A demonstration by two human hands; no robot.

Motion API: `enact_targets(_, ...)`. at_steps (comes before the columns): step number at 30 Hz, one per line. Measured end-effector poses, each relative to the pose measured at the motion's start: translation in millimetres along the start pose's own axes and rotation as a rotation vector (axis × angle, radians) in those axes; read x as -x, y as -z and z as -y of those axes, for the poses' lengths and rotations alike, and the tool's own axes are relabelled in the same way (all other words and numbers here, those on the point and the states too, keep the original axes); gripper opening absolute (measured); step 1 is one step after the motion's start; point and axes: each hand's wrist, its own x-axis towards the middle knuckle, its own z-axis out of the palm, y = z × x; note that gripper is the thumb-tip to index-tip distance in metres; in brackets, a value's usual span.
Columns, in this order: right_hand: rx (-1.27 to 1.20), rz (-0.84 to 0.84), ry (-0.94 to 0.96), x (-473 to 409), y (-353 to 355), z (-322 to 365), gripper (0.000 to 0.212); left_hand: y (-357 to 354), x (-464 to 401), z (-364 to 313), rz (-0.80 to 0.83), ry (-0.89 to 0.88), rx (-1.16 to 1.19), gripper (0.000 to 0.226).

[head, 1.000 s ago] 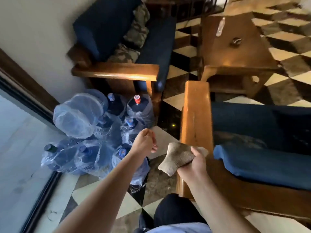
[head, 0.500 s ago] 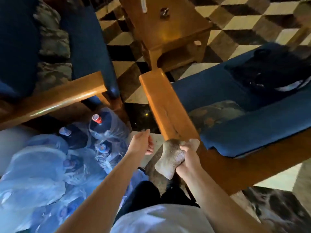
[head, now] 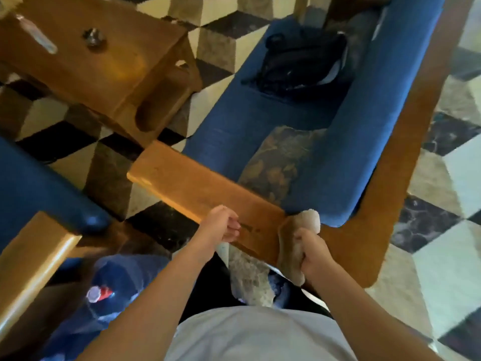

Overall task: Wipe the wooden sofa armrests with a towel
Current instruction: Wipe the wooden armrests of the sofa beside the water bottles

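A wide wooden armrest of a blue-cushioned sofa runs from the centre left toward me. My right hand grips a bunched beige towel, which lies on the near end of that armrest by the sofa's back corner. My left hand hovers over the armrest's near edge, just left of the towel, fingers curled with nothing in them. A second armrest of another blue sofa shows at the lower left.
A wooden coffee table with a small metal object and a clear bottle stands at the upper left. A black bag and a patterned cushion lie on the sofa seat. Water jugs sit on the checkered floor by my legs.
The view has swung right and down over the armrest. My right hand has carried the towel onto the armrest's near end. My left hand now hangs over the armrest edge.
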Motion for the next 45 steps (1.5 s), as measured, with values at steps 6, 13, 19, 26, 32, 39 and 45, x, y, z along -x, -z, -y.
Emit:
enact_targets(6,-0.101,-0.378,-0.09,0,-31,-11,0.02,29,-58,-40,0.276,-0.095,-0.316,0.012)
enact_targets(13,-0.113,-0.633,0.187,-1,-109,-41,0.048,70,-115,-32,0.28,-0.623,-1.258,0.044)
enact_targets(19,0.484,-0.627,0.42,-76,-150,-79,0.073,98,-174,-15,0.271,-0.773,-1.462,0.073)
enact_targets(26,0.592,-0.805,0.623,-119,-168,-113,0.074,117,-217,-1,0.249,-0.811,-1.593,0.113)
enact_targets(32,0.376,-1.051,0.602,-144,-205,-98,0.075,145,-253,-18,0.097,-0.662,-1.458,0.133)
enact_targets(39,0.294,-1.117,0.525,-154,-295,-70,0.074,186,-274,-23,0.117,-0.787,-1.604,0.115)
enact_targets(45,0.415,-1.063,0.543,-159,-375,-40,0.071,209,-282,-30,0.105,-0.798,-1.562,0.105)
